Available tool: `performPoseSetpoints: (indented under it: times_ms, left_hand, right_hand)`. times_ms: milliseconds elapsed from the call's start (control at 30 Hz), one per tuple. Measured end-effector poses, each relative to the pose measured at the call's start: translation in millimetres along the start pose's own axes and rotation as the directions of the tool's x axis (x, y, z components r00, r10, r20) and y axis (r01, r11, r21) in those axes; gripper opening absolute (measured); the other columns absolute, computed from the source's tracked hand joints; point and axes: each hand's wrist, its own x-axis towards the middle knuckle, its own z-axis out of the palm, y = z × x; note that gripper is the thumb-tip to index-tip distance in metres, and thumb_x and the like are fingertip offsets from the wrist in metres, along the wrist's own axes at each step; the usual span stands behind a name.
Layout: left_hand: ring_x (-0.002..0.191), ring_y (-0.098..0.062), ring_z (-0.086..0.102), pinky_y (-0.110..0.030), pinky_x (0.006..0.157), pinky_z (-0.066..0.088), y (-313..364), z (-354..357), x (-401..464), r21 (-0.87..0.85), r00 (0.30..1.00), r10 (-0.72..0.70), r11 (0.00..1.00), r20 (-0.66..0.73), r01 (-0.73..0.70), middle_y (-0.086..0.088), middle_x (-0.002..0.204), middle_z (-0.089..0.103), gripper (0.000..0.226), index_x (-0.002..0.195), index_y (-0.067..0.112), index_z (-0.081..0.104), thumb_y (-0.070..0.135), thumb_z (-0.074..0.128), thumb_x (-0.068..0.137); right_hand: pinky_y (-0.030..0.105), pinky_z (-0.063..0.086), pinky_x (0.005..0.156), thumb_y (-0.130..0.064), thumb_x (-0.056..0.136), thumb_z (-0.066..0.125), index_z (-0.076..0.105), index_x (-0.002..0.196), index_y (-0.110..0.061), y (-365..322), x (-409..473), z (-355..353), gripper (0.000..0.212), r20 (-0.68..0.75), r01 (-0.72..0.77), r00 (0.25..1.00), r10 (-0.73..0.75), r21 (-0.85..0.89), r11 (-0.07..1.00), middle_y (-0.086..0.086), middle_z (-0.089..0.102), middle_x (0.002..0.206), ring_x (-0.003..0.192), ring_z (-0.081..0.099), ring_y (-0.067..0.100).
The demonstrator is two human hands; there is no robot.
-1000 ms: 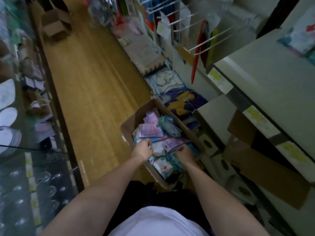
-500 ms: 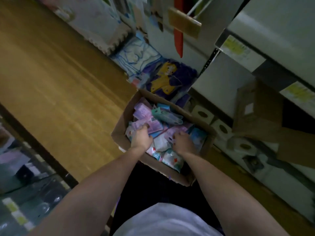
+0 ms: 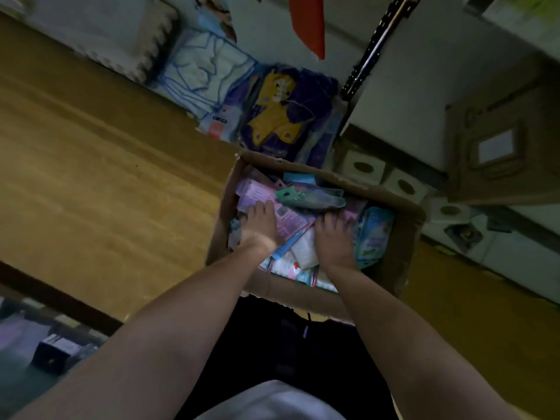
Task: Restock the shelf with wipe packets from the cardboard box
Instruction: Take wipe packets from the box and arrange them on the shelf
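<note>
Wipe packets point(image 3: 289, 221) lay heaped in the cardboard box point(image 3: 406, 247) on the floor beside the shelf point(image 3: 403, 116); left hand point(image 3: 259, 224) and right hand point(image 3: 335, 237), apart, pressed fingers-spread onto the heap, apparently sorting; grasp indiscernible.

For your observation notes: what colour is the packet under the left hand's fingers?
Pale purple packet, with printed text, beneath the left hand; head view.

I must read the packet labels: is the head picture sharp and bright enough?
Head view: dim overall, soft with motion blur; print on the pink packet in the cardboard box is unreadable; wide-angle lens bends the shelf edges; no glare.
</note>
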Motion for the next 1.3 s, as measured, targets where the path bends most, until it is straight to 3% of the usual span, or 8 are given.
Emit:
performPoseSetpoints:
  times_ms: [200, 267, 367, 633, 867, 1033, 1167, 1300]
  left_hand:
    - [0.128, -0.031, 0.043, -0.041, 0.100, 0.042, -6.4, -3.4, -0.5, -0.017, 0.993, -0.001, 1.000, 0.116, 0.003, -0.013, 0.140, 0.041, 0.095, 0.140, 0.009, 0.033, 0.050, 0.081, 0.068]
    - [0.128, -0.033, 0.045, -0.037, 0.094, 0.045, -7.9, -6.4, -1.5, -0.132, 0.981, 0.003, 0.991, 0.196, 0.024, -0.016, 0.144, 0.039, 0.100, 0.147, 0.008, 0.024, 0.042, 0.081, 0.073]
    - [0.125, -0.034, 0.049, -0.034, 0.087, 0.047, -5.7, -12.4, -13.5, -0.250, 0.964, -0.038, 0.962, 0.262, 0.106, -0.015, 0.145, 0.044, 0.096, 0.153, 0.015, 0.017, 0.034, 0.076, 0.080]
    - [0.106, -0.037, 0.059, -0.029, 0.073, 0.040, 2.1, 1.0, -35.2, -0.328, 0.991, -0.112, 0.935, 0.076, 0.131, -0.015, 0.121, 0.061, 0.060, 0.140, 0.025, 0.037, 0.027, 0.063, 0.086]
    - [0.097, -0.035, 0.064, -0.030, 0.078, 0.050, 12.6, 23.6, -33.4, -0.407, 0.980, -0.193, 0.900, -0.051, 0.156, -0.011, 0.106, 0.069, 0.049, 0.123, 0.028, 0.057, 0.023, 0.068, 0.075]
    - [0.094, -0.031, 0.065, -0.032, 0.081, 0.053, 17.4, 25.4, -47.6, -0.605, 0.944, -0.309, 0.731, 0.117, 0.314, -0.008, 0.101, 0.071, 0.046, 0.104, 0.015, 0.069, 0.029, 0.077, 0.061]
    - [0.102, -0.033, 0.063, -0.041, 0.089, 0.054, 25.6, 14.4, -61.6, -0.801, 0.942, -0.254, 0.505, 0.218, 0.322, -0.013, 0.106, 0.068, 0.053, 0.111, 0.008, 0.062, 0.004, 0.077, 0.061]
    - [0.129, -0.034, 0.042, -0.037, 0.093, 0.046, 47.4, -10.7, -92.1, -0.866, 0.959, -0.149, 0.413, 0.240, 0.281, -0.011, 0.145, 0.042, 0.084, 0.148, 0.014, 0.029, -0.008, 0.063, 0.074]
  right_hand:
    - [0.054, 0.029, 0.111, -0.013, 0.098, 0.041, 0.036, 0.146, -0.014, 12.0, -15.1, -2.7, 0.049, 0.061, 0.073, 0.995, -0.081, 0.124, 0.990, 0.016, 0.037, 0.147, 0.137, 0.033, 0.038]
    - [0.045, 0.043, 0.095, -0.012, 0.099, 0.037, 0.024, 0.151, -0.018, 20.2, -23.8, -9.1, 0.054, 0.074, 0.086, 0.992, -0.105, 0.226, 0.970, 0.013, 0.039, 0.143, 0.130, 0.041, 0.034]
    - [0.041, 0.040, 0.098, -0.013, 0.098, 0.041, 0.032, 0.146, -0.013, 28.9, -37.9, -12.4, 0.049, 0.080, 0.078, 0.991, -0.103, 0.267, 0.961, 0.014, 0.036, 0.145, 0.133, 0.036, 0.033]
    - [0.050, 0.003, 0.121, -0.016, 0.102, 0.029, 0.005, 0.156, -0.017, 35.0, -31.9, 4.5, 0.060, 0.018, 0.107, 0.994, -0.109, 0.098, 0.989, 0.011, -0.004, 0.163, 0.150, -0.006, 0.033]
    - [0.059, 0.012, 0.117, -0.027, 0.103, 0.031, 0.012, 0.155, -0.011, 25.7, -11.5, 24.6, 0.057, -0.111, 0.053, 0.993, -0.037, 0.145, 0.988, 0.017, 0.010, 0.161, 0.147, 0.007, 0.040]
    - [0.050, 0.030, 0.110, -0.029, 0.100, 0.041, 0.024, 0.151, -0.018, 22.6, -17.1, 13.7, 0.055, -0.078, 0.077, 0.995, -0.056, 0.292, 0.953, 0.013, 0.022, 0.156, 0.145, 0.017, 0.034]
    - [0.039, 0.045, 0.088, -0.022, 0.094, 0.047, 0.042, 0.133, -0.023, 41.4, -39.8, -9.3, 0.040, -0.096, 0.055, 0.995, 0.005, 0.612, 0.789, 0.006, 0.050, 0.135, 0.123, 0.048, 0.031]
    - [0.035, 0.047, 0.075, -0.023, 0.092, 0.054, 0.046, 0.115, -0.021, 70.9, -68.7, -39.8, 0.024, 0.043, -0.121, 0.985, 0.170, 0.867, 0.483, 0.007, 0.060, 0.108, 0.099, 0.059, 0.031]
